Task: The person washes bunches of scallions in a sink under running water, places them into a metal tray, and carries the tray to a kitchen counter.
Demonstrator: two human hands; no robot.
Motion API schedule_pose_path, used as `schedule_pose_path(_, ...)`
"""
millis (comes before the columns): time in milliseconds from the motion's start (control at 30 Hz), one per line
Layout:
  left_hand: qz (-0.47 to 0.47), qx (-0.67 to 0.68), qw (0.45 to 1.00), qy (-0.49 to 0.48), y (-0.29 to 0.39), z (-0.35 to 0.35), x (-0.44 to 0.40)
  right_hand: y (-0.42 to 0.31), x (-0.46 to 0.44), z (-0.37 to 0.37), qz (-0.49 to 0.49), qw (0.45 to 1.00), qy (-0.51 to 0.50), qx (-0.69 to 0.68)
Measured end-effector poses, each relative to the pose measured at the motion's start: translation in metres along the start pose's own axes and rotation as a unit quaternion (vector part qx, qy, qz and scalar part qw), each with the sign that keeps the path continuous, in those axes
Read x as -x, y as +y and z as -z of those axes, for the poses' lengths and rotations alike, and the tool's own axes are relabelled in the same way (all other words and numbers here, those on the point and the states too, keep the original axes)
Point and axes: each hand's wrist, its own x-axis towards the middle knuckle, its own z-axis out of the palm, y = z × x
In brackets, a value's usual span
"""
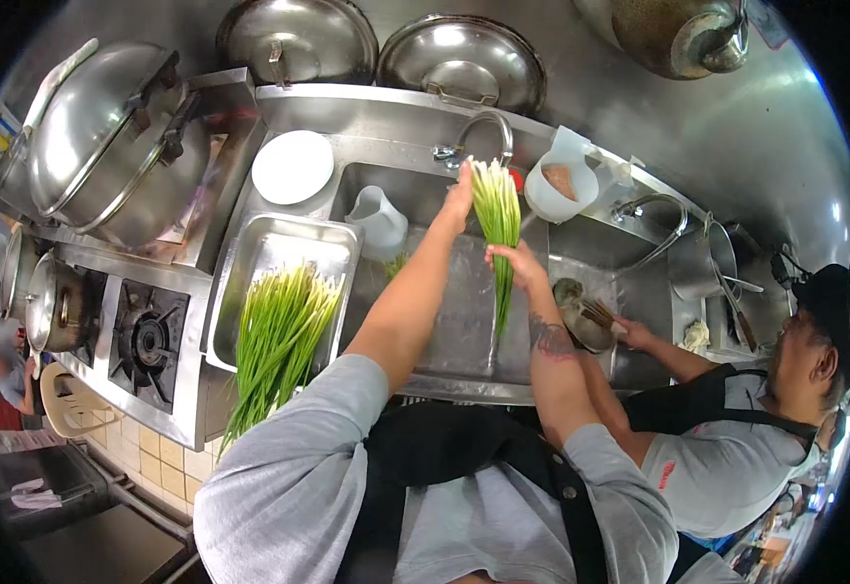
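Observation:
A bunch of green onions (499, 209) is held over the sink basin (425, 321), white ends up near the tap and green leaves hanging down. My right hand (515, 263) is wrapped around the bunch at its green middle. My left hand (458, 200) is beside the white ends, its fingers stretched upward along them; some of its fingers are hidden. Another pile of green onions (282, 336) lies to the left in a metal tray (257, 232), leaves hanging over its front edge. Behind the bunch stands a curved tap (495, 119).
A white pitcher (378, 222) stands in the sink's left part, near a white plate (292, 167). Another white jug (561, 185) sits behind the divider. At right, a co-worker (726, 428) holds a brush (598, 313) over a pan. A gas burner (147, 341) is at left.

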Motion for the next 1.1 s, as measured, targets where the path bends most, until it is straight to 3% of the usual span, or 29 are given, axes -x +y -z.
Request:
schedule_pose_path(33, 0.059, -0.003, 0.998, -0.007, 0.001, 0.001, 0.004, 0.000, -0.004, -0.001, 0.001, 1.000, 0.010, -0.017)
schedule_pose_path(133, -0.006, -0.070, 0.997, 0.014, -0.033, 0.016, 0.002, -0.010, -0.019, -0.009, 0.016, 0.998, 0.049, -0.021)
schedule_pose_path(167, -0.016, -0.125, 0.990, 0.061, -0.047, 0.018, 0.021, -0.016, -0.024, -0.011, 0.035, 0.998, 0.042, 0.029)
schedule_pose_path(233, -0.040, -0.280, 0.959, 0.029, -0.080, 0.033, 0.051, -0.029, -0.037, -0.012, 0.011, 0.992, 0.052, 0.116)
schedule_pose_path(300, -0.085, -0.438, 0.893, -0.048, -0.110, 0.053, 0.092, -0.046, -0.051, -0.012, -0.027, 0.976, 0.028, 0.215)
schedule_pose_path(367, -0.107, -0.450, 0.879, -0.117, -0.117, 0.073, 0.148, -0.064, -0.067, -0.008, -0.078, 0.946, -0.026, 0.313)
schedule_pose_path(400, -0.109, -0.452, 0.879, -0.106, -0.115, 0.082, 0.175, -0.067, -0.079, -0.002, -0.091, 0.926, -0.070, 0.359)
schedule_pose_path(467, -0.123, -0.432, 0.891, -0.070, -0.103, 0.096, 0.230, -0.085, -0.087, -0.003, -0.071, 0.857, -0.068, 0.506)
schedule_pose_path(500, -0.130, -0.383, 0.914, -0.033, -0.126, 0.117, 0.234, -0.095, -0.085, -0.010, -0.036, 0.824, -0.068, 0.561)
schedule_pose_path(533, -0.087, -0.307, 0.948, 0.004, -0.107, 0.119, 0.266, -0.096, -0.084, -0.016, 0.000, 0.787, -0.070, 0.613)
schedule_pose_path(633, -0.168, -0.289, 0.932, 0.143, -0.121, 0.164, 0.323, -0.063, -0.090, -0.004, 0.164, 0.724, -0.051, 0.668)
schedule_pose_path(733, -0.117, -0.242, 0.940, 0.208, -0.134, 0.191, 0.395, -0.017, -0.059, -0.005, 0.177, 0.616, -0.002, 0.768)
schedule_pose_path(800, -0.081, -0.222, 0.932, 0.273, -0.153, 0.203, 0.438, 0.033, -0.067, 0.043, 0.076, 0.507, -0.076, 0.855)
schedule_pose_path(900, -0.010, -0.236, 0.881, 0.411, -0.188, 0.221, 0.495, 0.095, -0.115, 0.125, 0.031, 0.343, -0.149, 0.927)
schedule_pose_path(967, 0.028, -0.242, 0.848, 0.470, -0.206, 0.226, 0.525, 0.097, -0.113, 0.116, 0.017, 0.320, -0.162, 0.933)
schedule_pose_path(1033, 0.077, -0.257, 0.826, 0.495, -0.210, 0.225, 0.539, 0.040, -0.086, 0.043, 0.014, 0.364, -0.159, 0.918)
schedule_pose_path(1100, 0.129, -0.259, 0.815, 0.503, -0.209, 0.222, 0.542, 0.029, -0.072, 0.022, 0.041, 0.420, -0.121, 0.898)
